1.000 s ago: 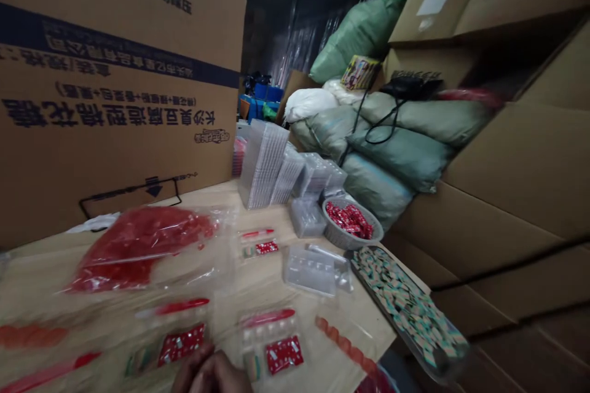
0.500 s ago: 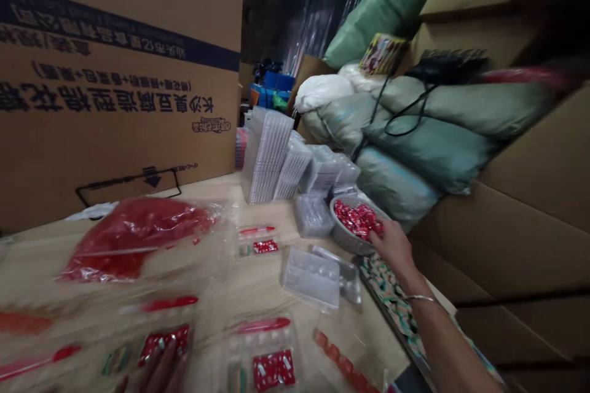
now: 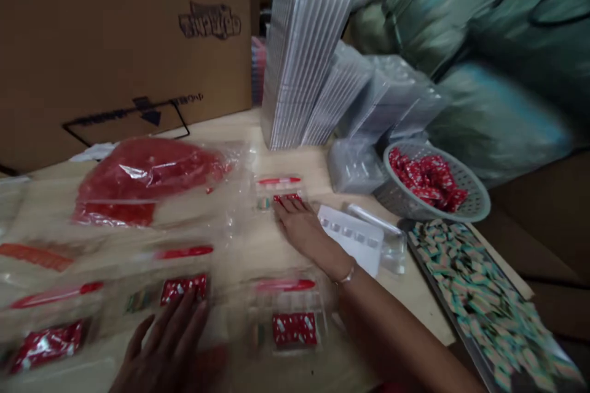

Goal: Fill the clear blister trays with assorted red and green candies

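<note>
My left hand (image 3: pixel 168 338) lies open, its fingertips at the lower edge of a red white-spotted packet (image 3: pixel 184 287) in a clear tray. Farther back, my right hand (image 3: pixel 306 230) rests with fingers outstretched on another red packet (image 3: pixel 288 198), mostly covered by them. Beside that packet are a small striped piece (image 3: pixel 263 203) and a red pen-shaped stick (image 3: pixel 279 180). Between my hands, a filled clear tray (image 3: pixel 299 301) holds a spotted packet (image 3: pixel 295 328) and a red stick (image 3: pixel 286 285); motion blurs it. Another packet (image 3: pixel 48 344) is at the lower left.
A grey basket (image 3: pixel 474 193) of red packets and a tray of striped pieces (image 3: pixel 488 301) stand at right. Stacked clear trays (image 3: pixel 304 55) rise behind, near a cardboard box (image 3: pixel 115 55). A plastic bag of red pieces (image 3: pixel 147 172) lies left; empty trays (image 3: pixel 350 233) lie near my right forearm.
My right hand has left the basket and moved left onto the packet in the far tray. My left hand stays by its packet. The view has tilted down and closer.
</note>
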`<state>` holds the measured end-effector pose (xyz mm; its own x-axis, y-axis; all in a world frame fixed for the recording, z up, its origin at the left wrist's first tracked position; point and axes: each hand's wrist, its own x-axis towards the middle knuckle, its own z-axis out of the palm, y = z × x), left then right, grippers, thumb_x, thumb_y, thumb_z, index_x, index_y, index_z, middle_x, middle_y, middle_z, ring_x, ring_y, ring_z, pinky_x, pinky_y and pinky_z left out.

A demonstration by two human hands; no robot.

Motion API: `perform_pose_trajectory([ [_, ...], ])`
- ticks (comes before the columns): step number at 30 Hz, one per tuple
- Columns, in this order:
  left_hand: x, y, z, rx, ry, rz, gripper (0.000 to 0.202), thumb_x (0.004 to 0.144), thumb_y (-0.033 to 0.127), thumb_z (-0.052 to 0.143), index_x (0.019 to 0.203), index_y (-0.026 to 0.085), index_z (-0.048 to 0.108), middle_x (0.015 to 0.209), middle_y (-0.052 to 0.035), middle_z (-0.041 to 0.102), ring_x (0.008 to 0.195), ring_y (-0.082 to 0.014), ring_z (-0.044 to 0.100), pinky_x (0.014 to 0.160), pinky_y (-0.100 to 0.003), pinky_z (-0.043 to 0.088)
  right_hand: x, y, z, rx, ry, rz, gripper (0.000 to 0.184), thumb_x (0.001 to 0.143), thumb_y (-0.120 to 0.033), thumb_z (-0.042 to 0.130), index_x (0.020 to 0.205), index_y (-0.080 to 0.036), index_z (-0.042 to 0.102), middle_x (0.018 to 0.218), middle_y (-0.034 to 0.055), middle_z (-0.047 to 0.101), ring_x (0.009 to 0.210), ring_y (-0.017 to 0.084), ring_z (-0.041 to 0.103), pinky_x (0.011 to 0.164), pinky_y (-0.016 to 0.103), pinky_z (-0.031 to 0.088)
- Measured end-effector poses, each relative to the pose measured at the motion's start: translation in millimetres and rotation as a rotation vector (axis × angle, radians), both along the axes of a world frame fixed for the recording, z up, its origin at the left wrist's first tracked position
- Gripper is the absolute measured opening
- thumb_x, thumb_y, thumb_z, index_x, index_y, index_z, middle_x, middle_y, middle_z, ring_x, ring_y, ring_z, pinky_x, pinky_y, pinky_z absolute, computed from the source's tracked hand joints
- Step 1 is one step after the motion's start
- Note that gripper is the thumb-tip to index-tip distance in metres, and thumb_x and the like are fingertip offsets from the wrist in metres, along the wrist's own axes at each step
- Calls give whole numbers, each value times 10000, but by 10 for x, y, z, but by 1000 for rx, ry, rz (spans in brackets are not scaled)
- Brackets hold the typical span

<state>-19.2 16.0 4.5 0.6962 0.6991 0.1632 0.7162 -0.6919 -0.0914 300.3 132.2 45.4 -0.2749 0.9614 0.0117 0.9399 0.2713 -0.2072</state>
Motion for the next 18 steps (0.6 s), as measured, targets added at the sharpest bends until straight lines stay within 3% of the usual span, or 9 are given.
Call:
perform_pose_trajectory([
  [2, 19, 14, 87, -32, 25, -9, 828, 820, 530, 511, 1502, 209, 169, 1409, -161, 520, 1212, -339, 527, 934, -457, 328, -29, -50, 14, -30, 14, -1, 442, 893, -108, 504, 1334, -103, 492, 1372, 194, 511, 1267, 310, 458, 1046, 517, 357],
  [4, 26, 4, 127, -52, 33, -6, 815, 830, 516, 499, 1500, 186, 174, 1412, -180, 511, 1225, -356, 509, 939, -482, 319, 32, -277, 116, -7, 59, -22, 437, 887, -119, 521, 1323, -111, 502, 1392, 174, 494, 1278, 301, 443, 1050, 489, 366],
  [7, 27, -21, 130, -78, 28, -15, 737, 852, 462, 473, 1480, 166, 228, 1426, -198, 489, 1248, -384, 480, 941, -522, 318, 153, -872, 307, 52, 204, -125, 322, 902, -131, 499, 1213, -137, 582, 1239, 140, 613, 1140, 263, 557, 972, 430, 453],
  [9, 32, -23, 116, -92, 22, -28, 662, 865, 419, 461, 1447, 147, 299, 1433, -210, 477, 1267, -395, 460, 942, -536, 325, 132, -1326, 338, 47, 302, -185, 262, 926, -151, 464, 1137, -171, 619, 1090, 104, 679, 1003, 231, 622, 881, 386, 508],
  [11, 45, -15, 106, -85, 21, -45, 616, 871, 411, 467, 1405, 122, 363, 1425, -226, 481, 1266, -404, 456, 937, -537, 337, 2, -1718, 238, 41, 339, -190, 259, 929, -174, 475, 1148, -189, 613, 1087, 95, 684, 1009, 225, 625, 878, 382, 515],
  [13, 51, -9, 115, -60, 18, -57, 639, 863, 462, 489, 1387, 112, 382, 1427, -233, 474, 1259, -406, 461, 935, -531, 349, -178, -1981, 39, 70, 283, -149, 303, 902, -184, 530, 1199, -183, 592, 1209, 119, 640, 1135, 257, 573, 940, 432, 486],
  [16, -8, -43, 189, -18, -16, -46, 767, 820, 571, 520, 1403, 102, 348, 1432, -244, 462, 1270, -411, 442, 952, -537, 350, -364, -2115, -251, 168, 144, -100, 331, 875, -127, 534, 1194, -176, 607, 1305, 145, 583, 1236, 304, 495, 958, 507, 461],
  [18, -117, -114, 271, -5, -54, -23, 768, 819, 573, 523, 1390, 88, 357, 1417, -259, 468, 1279, -414, 426, 966, -550, 344, -406, -2095, -321, 235, 116, -107, 316, 891, -103, 493, 1167, -181, 624, 1284, 146, 596, 1215, 298, 511, 938, 504, 474],
])
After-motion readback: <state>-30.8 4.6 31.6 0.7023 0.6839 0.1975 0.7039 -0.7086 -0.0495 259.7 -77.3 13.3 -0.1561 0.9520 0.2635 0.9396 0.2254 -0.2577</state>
